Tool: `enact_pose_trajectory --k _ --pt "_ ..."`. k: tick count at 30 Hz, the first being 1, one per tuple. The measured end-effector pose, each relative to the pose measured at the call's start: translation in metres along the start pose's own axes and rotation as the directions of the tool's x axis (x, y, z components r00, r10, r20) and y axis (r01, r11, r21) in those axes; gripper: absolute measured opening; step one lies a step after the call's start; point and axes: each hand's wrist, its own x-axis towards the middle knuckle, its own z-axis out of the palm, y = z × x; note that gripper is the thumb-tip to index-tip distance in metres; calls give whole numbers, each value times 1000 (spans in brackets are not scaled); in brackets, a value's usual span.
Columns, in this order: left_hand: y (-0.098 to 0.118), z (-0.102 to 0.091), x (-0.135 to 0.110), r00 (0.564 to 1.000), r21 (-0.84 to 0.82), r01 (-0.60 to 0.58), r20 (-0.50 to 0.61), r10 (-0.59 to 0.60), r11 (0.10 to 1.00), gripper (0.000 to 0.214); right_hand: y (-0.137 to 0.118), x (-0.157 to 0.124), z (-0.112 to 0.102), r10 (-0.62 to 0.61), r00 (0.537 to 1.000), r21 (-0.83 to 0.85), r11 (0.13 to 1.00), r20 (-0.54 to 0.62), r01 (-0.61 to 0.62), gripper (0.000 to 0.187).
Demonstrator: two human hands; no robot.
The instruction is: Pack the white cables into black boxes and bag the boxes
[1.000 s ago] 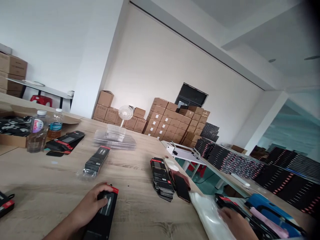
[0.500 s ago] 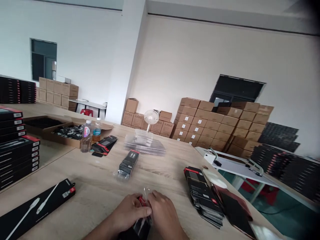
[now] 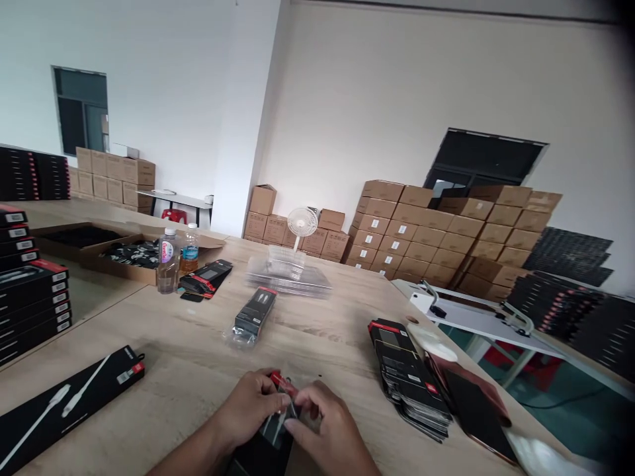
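At the near edge of the table, a slim black box with a red end (image 3: 265, 446) stands tilted between both hands. My left hand (image 3: 251, 406) is closed round its upper left side, thumb across the front. On the right, my right hand (image 3: 325, 420) has its fingers curled and thumb bent against clear plastic (image 3: 296, 377) at the top of the box. How far the plastic covers the box cannot be made out. Beyond the hands lies another black box in clear wrapping (image 3: 253, 316).
A stack of flat black cartons (image 3: 409, 377) lies right, beside a dark phone (image 3: 476, 413). A long cable box (image 3: 74, 403) and stacked boxes (image 3: 34, 297) are on the left. Two bottles (image 3: 169, 264), an open carton (image 3: 122, 271), and clear plastic sheets (image 3: 292, 277) sit farther back.
My right hand has opened slightly from its bunched grip at the top of the box, its thumb now lower. The clear plastic no longer sticks up between the hands. The view has shifted a little.
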Motion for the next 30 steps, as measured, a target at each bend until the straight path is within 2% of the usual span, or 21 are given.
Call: enact_pose_trajectory --k 2,4,6,7,10,12,15,17,19,21,23,26,28,30 --pt "-1 0 0 1000 11 -8 -15 8 1000 35 -2 -1 2 -12 1000 -46 999 -8 12 11" --pt "-2 0 0 999 46 0 -32 2 999 36 -1 0 3 8 997 -74 997 -82 -14 19" --pt "-3 -1 0 998 79 18 -69 -12 997 35 -1 1 5 5 987 -117 993 -163 -24 11" --pt "-3 -2 0 995 89 24 -94 -15 996 34 -1 1 6 -18 983 -147 989 -181 -9 4" --pt "-2 -3 0 985 109 43 -168 -25 993 32 -2 2 9 -110 978 -228 971 -177 68 22" --pt "0 -4 0 984 118 49 -174 -28 992 32 1 2 9 -131 971 -243 967 -202 80 20" --pt "4 -6 -2 999 115 -7 -49 13 993 28 12 3 1 -78 941 -166 986 -330 23 16" --pt "9 -8 -4 1000 31 -7 28 6 999 20 23 4 -5 -25 910 -105 994 -414 -21 15" --pt "13 -13 -7 995 -143 94 32 -90 985 47 30 5 -10 9 891 -95 994 -454 -58 16" --pt "17 -17 -10 974 -326 225 51 -220 918 74 34 5 -11 17 896 -115 990 -444 -76 17" --pt "18 -20 -12 946 -400 323 142 -290 858 72 34 4 -8 16 913 -131 988 -407 -76 19" --pt "12 -16 -12 908 -349 408 250 -336 844 52 31 4 0 39 932 -97 992 -360 -79 18" --pt "5 -11 -11 895 -272 433 242 -374 860 48 29 5 5 78 938 -44 994 -338 -99 18" --pt "-3 -6 -10 900 -192 426 189 -393 884 47 28 6 9 110 943 3 993 -314 -115 18"
